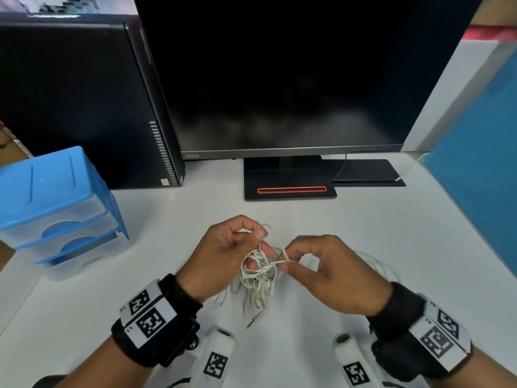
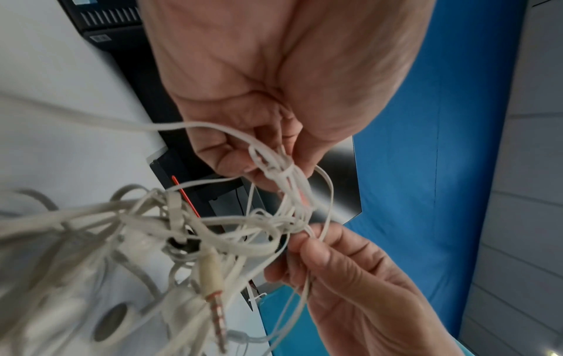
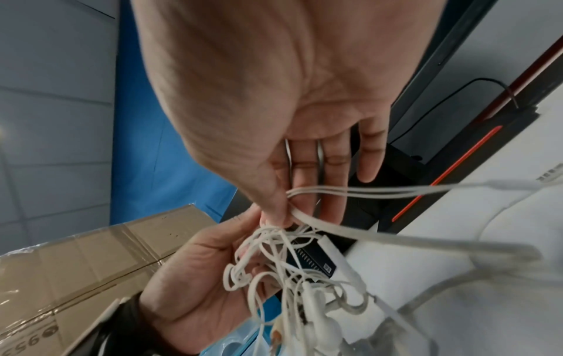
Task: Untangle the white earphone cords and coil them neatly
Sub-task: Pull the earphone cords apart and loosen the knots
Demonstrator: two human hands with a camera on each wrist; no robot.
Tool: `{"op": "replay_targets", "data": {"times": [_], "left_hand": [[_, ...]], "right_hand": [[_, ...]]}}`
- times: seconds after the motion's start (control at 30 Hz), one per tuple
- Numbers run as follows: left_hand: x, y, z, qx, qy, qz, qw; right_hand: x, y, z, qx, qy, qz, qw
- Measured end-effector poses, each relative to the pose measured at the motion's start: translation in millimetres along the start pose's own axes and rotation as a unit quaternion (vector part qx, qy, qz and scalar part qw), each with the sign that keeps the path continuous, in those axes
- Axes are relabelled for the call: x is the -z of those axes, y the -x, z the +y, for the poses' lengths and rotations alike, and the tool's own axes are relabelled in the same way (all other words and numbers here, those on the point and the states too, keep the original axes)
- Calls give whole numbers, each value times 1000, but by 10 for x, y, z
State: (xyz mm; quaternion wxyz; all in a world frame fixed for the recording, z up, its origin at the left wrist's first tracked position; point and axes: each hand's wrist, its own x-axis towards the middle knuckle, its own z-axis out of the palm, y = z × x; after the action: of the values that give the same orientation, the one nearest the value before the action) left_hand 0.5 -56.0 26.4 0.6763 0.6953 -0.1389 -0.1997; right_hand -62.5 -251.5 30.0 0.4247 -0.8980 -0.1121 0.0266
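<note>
A tangled bundle of white earphone cords (image 1: 258, 271) hangs between both hands just above the white desk (image 1: 173, 219). My left hand (image 1: 253, 236) pinches a loop at the top of the tangle (image 2: 271, 166). My right hand (image 1: 284, 266) pinches a flat strand at the tangle's right side (image 3: 292, 212). Two metal jack plugs (image 1: 253, 322) dangle below the knot, one close in the left wrist view (image 2: 213, 289). An earbud (image 2: 112, 322) shows blurred there. More cord loops trail over the desk beyond the right hand (image 1: 383, 264).
A black monitor (image 1: 293, 79) on its stand (image 1: 289, 189) is straight ahead. A black computer tower (image 1: 84, 102) stands at the left. A blue plastic drawer unit (image 1: 56, 208) sits front left. A blue partition (image 1: 481, 169) runs along the right. A cardboard box (image 3: 76, 265) shows in the right wrist view.
</note>
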Motion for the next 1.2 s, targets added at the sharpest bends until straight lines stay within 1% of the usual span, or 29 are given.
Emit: {"op": "replay_targets", "data": {"times": [0.1,0.17,0.23,0.27,0.3,0.37,0.4,0.53,0.67,0.73,0.8,0.87,0.9,0.97,1.03,1.07,1.1,1.2], "left_hand": [[16,-6,-28,-12,-16,9,1000],[22,3,-79,-55,-93,42,993],[9,45,-88,-116,-163,87,976],[-7,70,-92,-143,-180,86,969],[-31,99,-91,-159,-189,67,967],[-100,151,-72,-151,-221,6,964],[-125,160,-84,-148,-248,-8,957],[-139,158,-153,-165,-322,7,932],[-101,140,-127,-176,-364,13,914],[-82,135,-95,-186,-397,-13,899],[-57,139,-96,-168,-431,-43,885],[-24,130,-121,-137,-463,-56,874],[-16,123,-128,-124,-480,-52,867],[-7,92,-106,-105,-501,-22,859],[23,57,-80,-90,-492,1,866],[41,46,-77,-83,-478,4,874],[53,44,-73,-76,-452,6,889],[33,48,-76,-38,-318,9,947]], "right_hand": [[13,-6,-18,-6,-59,8,998],[12,-12,-31,-10,-99,7,995],[2,-29,-30,-22,-165,10,986],[-3,-39,-26,-30,-201,15,979],[-6,-48,-26,-40,-229,21,972],[1,-64,-51,-58,-255,37,965],[5,-66,-63,-64,-264,45,961],[74,-66,-115,-94,-326,69,938],[167,-95,-89,-122,-336,153,921],[135,-102,-62,-132,-325,181,919],[68,-102,-57,-134,-313,181,923],[33,-96,-73,-131,-313,176,924],[35,-88,-89,-125,-317,177,923],[62,-69,-118,-105,-327,188,920],[85,-57,-147,-83,-335,195,918],[92,-55,-156,-75,-338,191,919],[93,-52,-166,-71,-340,177,921],[64,-49,-175,-67,-352,97,928]]}}
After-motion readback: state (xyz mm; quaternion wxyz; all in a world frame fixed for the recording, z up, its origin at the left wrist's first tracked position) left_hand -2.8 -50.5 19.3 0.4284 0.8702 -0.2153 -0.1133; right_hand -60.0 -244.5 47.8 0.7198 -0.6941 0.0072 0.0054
